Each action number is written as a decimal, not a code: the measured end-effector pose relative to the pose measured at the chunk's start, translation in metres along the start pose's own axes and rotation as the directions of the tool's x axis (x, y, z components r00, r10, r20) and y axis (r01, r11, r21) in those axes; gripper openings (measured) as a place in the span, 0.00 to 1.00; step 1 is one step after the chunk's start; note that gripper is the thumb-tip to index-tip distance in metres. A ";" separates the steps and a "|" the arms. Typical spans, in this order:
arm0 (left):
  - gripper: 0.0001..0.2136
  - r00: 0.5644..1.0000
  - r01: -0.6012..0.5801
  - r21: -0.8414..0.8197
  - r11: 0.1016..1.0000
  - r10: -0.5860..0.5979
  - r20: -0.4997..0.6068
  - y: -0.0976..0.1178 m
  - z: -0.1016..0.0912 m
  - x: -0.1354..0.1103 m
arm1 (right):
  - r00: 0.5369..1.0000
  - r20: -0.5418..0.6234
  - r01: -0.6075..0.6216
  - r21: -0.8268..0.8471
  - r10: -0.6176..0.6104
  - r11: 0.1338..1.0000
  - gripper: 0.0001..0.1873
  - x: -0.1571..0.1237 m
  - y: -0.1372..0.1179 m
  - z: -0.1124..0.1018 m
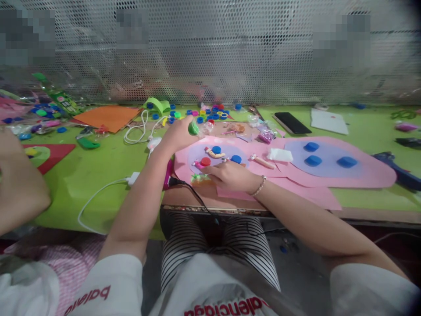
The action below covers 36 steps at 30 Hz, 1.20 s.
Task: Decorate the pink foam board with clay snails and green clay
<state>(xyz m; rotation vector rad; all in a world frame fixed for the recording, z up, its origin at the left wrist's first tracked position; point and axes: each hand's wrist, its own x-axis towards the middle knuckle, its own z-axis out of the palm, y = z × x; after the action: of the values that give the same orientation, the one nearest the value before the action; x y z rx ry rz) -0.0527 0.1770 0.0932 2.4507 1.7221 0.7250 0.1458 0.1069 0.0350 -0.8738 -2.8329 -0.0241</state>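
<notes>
My left hand (180,133) is closed around a lump of green clay (193,127), raised over the left end of the pink paper. My right hand (234,176) rests low over the paper, its index finger stretched out beside green clay pieces (199,177); the other fingers are partly hidden. Just beyond that fingertip a red bottle cap (205,162) has a pink clay strip (198,164) next to it. A blue cap (216,149) sits against a cream clay strip (214,154), and another blue cap (236,159) shows behind my right hand.
Several blue caps (313,161) lie on the right lilac oval. A cream clay roll (263,162) and white tissue (280,155) rest mid-paper. Farther back are a black phone (292,123) and orange paper (107,117). A glue gun (399,171) lies right; another person's arm (21,188) is left.
</notes>
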 end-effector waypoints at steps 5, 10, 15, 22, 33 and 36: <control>0.16 1.000 -0.006 -0.004 1.000 0.006 -0.003 0.000 0.001 0.001 | 1.000 0.011 -0.028 0.019 0.027 0.999 0.22 0.001 -0.003 0.000; 0.19 1.000 0.017 -0.025 1.000 -0.017 0.011 0.000 0.001 0.001 | 0.999 0.022 -0.030 0.028 0.029 0.999 0.25 0.002 -0.004 0.001; 0.20 1.000 0.026 -0.014 1.000 -0.026 0.017 -0.001 0.001 0.000 | 0.995 0.063 -0.077 0.065 0.073 0.995 0.22 0.004 -0.006 0.001; 0.21 1.000 0.020 -0.022 1.000 -0.020 0.004 -0.003 0.003 0.002 | 0.997 -0.011 -0.077 -0.027 0.077 0.997 0.27 -0.001 -0.010 -0.011; 0.21 0.999 0.028 -0.015 0.999 -0.028 0.022 -0.003 0.002 0.001 | 0.998 0.067 0.005 -0.071 0.000 0.997 0.17 -0.008 -0.012 -0.007; 0.20 0.999 0.032 -0.006 0.999 -0.032 0.024 -0.002 0.001 0.001 | 0.998 0.046 -0.049 -0.037 0.050 0.998 0.19 -0.007 -0.012 -0.010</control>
<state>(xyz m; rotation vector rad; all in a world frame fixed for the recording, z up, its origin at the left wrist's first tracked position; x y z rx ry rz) -0.0540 0.1784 0.0918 2.4119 1.7433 0.6946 0.1463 0.0924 0.0440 -0.9642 -2.8613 -0.0490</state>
